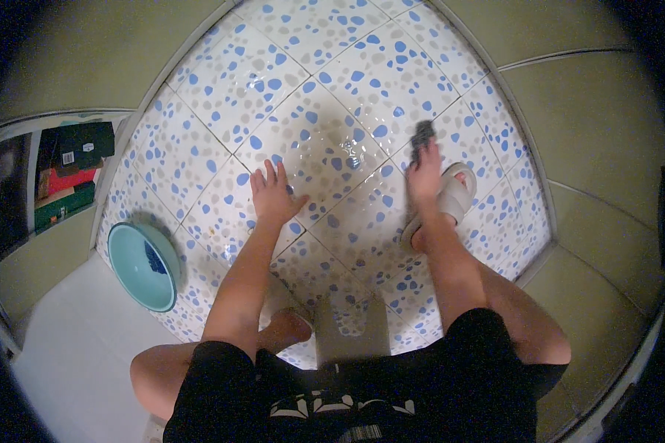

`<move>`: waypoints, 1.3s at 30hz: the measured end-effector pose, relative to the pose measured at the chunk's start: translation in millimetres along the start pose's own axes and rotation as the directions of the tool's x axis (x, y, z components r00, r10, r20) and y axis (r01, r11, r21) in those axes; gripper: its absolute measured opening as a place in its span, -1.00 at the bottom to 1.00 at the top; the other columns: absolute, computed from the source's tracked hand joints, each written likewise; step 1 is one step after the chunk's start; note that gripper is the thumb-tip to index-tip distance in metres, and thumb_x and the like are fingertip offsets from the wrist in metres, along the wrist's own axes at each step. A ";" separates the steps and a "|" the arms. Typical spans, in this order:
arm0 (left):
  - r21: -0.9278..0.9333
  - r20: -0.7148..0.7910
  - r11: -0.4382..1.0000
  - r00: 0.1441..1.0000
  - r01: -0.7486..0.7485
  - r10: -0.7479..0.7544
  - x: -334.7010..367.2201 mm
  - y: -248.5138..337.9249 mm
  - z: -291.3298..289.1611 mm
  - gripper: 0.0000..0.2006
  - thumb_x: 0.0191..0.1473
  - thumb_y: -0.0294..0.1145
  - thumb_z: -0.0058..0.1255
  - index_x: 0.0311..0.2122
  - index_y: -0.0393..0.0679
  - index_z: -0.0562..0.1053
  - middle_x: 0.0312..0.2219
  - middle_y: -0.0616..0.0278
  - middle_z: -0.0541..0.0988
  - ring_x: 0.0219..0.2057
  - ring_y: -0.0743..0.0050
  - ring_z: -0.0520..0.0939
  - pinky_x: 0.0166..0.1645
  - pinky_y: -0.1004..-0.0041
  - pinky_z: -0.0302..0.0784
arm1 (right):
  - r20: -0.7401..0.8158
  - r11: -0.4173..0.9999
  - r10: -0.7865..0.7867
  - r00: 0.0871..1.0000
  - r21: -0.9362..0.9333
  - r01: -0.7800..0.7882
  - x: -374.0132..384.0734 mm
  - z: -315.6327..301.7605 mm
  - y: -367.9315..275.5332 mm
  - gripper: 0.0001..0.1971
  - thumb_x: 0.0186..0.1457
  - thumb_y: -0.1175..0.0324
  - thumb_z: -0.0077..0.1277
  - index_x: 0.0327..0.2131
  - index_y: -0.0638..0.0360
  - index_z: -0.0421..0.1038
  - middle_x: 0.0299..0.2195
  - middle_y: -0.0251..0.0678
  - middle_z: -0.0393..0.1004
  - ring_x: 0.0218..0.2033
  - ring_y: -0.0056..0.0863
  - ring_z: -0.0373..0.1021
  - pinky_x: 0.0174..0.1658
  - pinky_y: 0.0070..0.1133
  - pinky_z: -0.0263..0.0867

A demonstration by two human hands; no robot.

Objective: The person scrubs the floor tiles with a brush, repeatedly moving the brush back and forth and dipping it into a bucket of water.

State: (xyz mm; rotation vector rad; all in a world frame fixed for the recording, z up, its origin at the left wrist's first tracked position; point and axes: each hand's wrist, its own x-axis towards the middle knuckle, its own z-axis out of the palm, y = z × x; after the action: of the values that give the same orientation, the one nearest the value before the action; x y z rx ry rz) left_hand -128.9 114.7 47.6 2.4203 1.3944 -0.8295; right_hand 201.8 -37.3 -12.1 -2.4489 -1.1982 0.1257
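Observation:
My left hand is open, fingers spread, over the speckled tile floor; whether it presses on the tiles I cannot tell. Further right, my right hand is closed round a dark brush, smeared by motion, held low at the floor. Right beside that hand is my foot in a pale slipper. Water glistens on the tiles between and beyond my hands.
A teal basin stands at the left, with something dark blue in it. Between my legs is a grey stool. Olive tiled walls close in both sides. Boxes sit in an opening at the left.

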 end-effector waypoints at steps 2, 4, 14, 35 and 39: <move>-0.026 -0.068 0.999 0.998 -0.020 0.018 5.2 -2.9 11.9 0.03 0.03 0.38 -0.03 0.40 -0.14 -0.06 0.38 -0.16 -0.07 0.34 -0.35 0.06 0.41 -0.06 -0.15 | 0.014 0.988 -0.122 0.992 0.100 0.120 -53.3 36.0 -30.4 -0.40 -0.02 0.62 -0.10 0.19 0.28 0.25 0.25 0.04 0.21 0.28 0.02 0.13 0.34 -0.25 0.03; -0.056 -0.095 0.996 0.994 -0.063 0.057 11.2 7.6 10.1 -0.14 0.19 0.29 -0.24 0.40 -0.11 -0.04 0.38 -0.13 -0.06 0.35 -0.32 0.05 0.41 -0.05 -0.17 | 0.183 0.954 -0.296 0.938 0.100 0.281 -120.7 64.5 -63.9 -0.40 0.05 0.57 -0.13 0.24 0.32 0.16 0.24 0.09 0.19 0.29 0.02 0.11 0.36 -0.21 -0.05; -0.061 0.048 0.998 0.999 -0.022 0.024 12.5 5.7 2.5 -0.23 0.28 0.25 -0.47 0.41 -0.08 -0.08 0.40 -0.08 -0.10 0.37 -0.23 0.02 0.43 -0.01 -0.19 | 0.653 0.946 -0.194 0.732 0.323 -0.037 -101.2 27.6 -132.0 -0.61 0.06 0.50 -0.05 0.01 0.28 0.44 0.26 -0.12 0.21 0.27 -0.07 0.13 0.34 -0.22 0.03; -0.205 0.076 0.964 0.979 -0.171 0.189 -5.7 -28.4 -109.5 -0.25 0.22 0.29 -0.37 0.40 0.09 0.00 0.36 0.00 0.08 0.33 0.03 0.21 0.40 -0.10 -0.16 | 0.296 0.869 -0.494 0.818 0.138 0.475 -164.7 41.7 -169.3 -0.66 0.19 0.41 -0.12 0.03 0.25 0.43 0.20 -0.04 0.28 0.06 -0.07 0.32 0.19 -0.24 0.20; -0.245 0.097 0.945 0.964 -0.218 0.247 -6.2 -73.6 -160.9 -0.29 0.21 0.29 -0.34 0.35 0.11 0.16 0.19 -0.05 0.37 0.20 -0.03 0.41 0.32 0.05 0.16 | 0.639 0.922 -0.346 0.687 0.367 0.124 -162.4 13.5 -221.4 -0.70 0.16 0.31 -0.04 -0.06 0.17 0.48 0.12 -0.07 0.38 -0.02 -0.12 0.37 0.09 -0.32 0.31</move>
State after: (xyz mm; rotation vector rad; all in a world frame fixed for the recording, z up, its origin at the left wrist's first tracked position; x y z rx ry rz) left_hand -136.0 222.1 188.2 2.2541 1.0670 -0.7045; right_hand -66.4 -37.6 48.0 -1.9779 -1.6364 1.1605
